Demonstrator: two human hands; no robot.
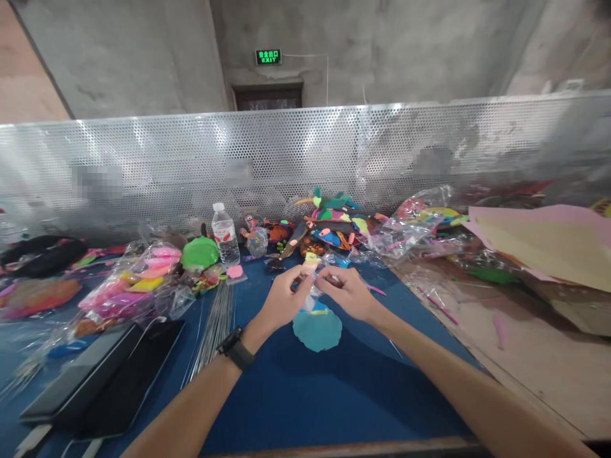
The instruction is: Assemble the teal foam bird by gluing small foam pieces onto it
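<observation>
My left hand [287, 292] and my right hand [347, 291] meet over the middle of the blue table, fingers pinched. Between them is a crumpled clear plastic packet [311, 301], with a pale yellow piece [312, 257] showing above the left fingertips. Each hand grips the packet; the fingertips partly hide it. Just below lies a flat, roundish teal clay disc [317, 331] with a blue and yellow bit at its upper edge. A dark watch is on my left wrist.
Colourful clay figures [329, 219] and plastic bags crowd the back, beside a water bottle [224, 235]. Thin wires [212, 327] and two dark devices [133, 375] lie left. Bagged clay [143, 280] is farther left. Paper sheets [548, 245] lie right; a perforated metal panel [296, 152] stands behind.
</observation>
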